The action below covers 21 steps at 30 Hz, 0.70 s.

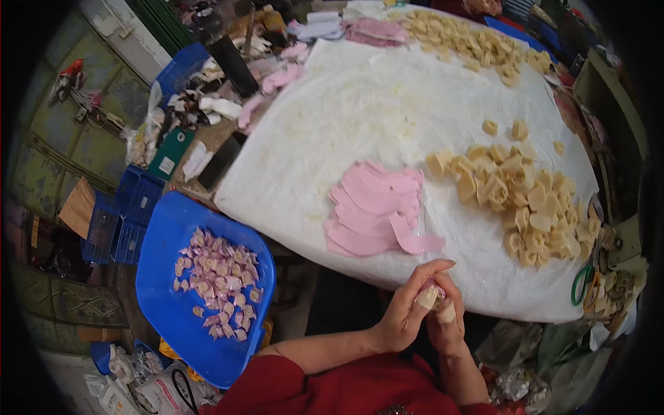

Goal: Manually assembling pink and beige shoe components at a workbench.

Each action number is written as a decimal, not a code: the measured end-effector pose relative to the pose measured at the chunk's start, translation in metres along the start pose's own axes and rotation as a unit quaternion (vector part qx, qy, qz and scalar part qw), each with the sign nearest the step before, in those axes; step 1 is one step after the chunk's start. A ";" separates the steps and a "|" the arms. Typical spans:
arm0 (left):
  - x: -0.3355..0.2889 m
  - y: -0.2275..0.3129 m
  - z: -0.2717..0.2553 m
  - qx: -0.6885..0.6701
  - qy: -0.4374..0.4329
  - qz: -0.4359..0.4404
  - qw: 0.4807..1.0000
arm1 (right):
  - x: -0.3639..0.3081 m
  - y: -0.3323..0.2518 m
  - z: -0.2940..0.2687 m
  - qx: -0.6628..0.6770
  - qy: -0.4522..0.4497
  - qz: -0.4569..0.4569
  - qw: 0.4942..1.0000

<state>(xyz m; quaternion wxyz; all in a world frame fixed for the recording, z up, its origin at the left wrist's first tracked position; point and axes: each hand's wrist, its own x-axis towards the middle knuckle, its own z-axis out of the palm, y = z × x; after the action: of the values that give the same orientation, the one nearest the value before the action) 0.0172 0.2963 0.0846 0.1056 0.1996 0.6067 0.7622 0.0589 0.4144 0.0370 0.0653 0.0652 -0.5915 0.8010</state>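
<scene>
A: In the head view, where are the hands?
B: At the near edge of the white-covered table (360, 97), right of its near-left corner. The left hand (401, 324) and the right hand (446, 335) meet there.
A: And the fingers?
B: Both sets are bent nearly closed around a small pink-and-cream piece (428, 297), held between the two hands. Which fingertips press on it, I can't tell; they partly hide it.
A: What lies on the tabletop?
B: Overlapping curved pink strips (370, 207) by the middle of the near edge, just beyond the hands. Curled cream pieces (532, 214) are heaped toward the right edge, and another cream heap (463, 41) spreads along the far edge.
A: Anything alongside?
B: A blue plastic basin (159, 277) off the near-left corner, with small pink-and-cream bundles (218, 277) inside, and green scissor handles (576, 287) at the near-right corner
</scene>
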 end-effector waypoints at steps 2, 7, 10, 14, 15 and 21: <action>-0.008 -0.003 -0.008 -0.006 0.050 -0.007 0.999 | 0.022 0.000 0.015 -0.054 -0.037 -0.052 0.996; 0.011 -0.012 -0.016 -0.088 -0.019 -0.114 0.989 | 0.044 -0.010 0.006 -0.121 -0.015 -0.079 0.989; 0.019 -0.018 -0.024 -0.247 -0.088 -0.089 0.961 | 0.043 -0.027 0.002 -0.037 -0.003 0.112 0.993; 0.020 -0.015 -0.030 -0.156 -0.078 -0.098 0.980 | 0.048 -0.030 -0.018 -0.247 0.000 -0.057 0.967; 0.020 -0.017 -0.030 -0.078 -0.102 -0.076 0.989 | 0.048 -0.032 -0.021 -0.358 -0.005 -0.128 0.925; 0.009 -0.028 -0.022 0.246 -0.075 0.141 0.956 | 0.043 -0.043 -0.018 -0.353 -0.048 0.019 0.934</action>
<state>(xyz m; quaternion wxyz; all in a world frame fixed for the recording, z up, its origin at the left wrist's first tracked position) -0.0029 0.2874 0.0557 -0.0102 0.3601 0.7315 0.5789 0.0244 0.4456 0.0802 0.0402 0.0652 -0.8395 0.5379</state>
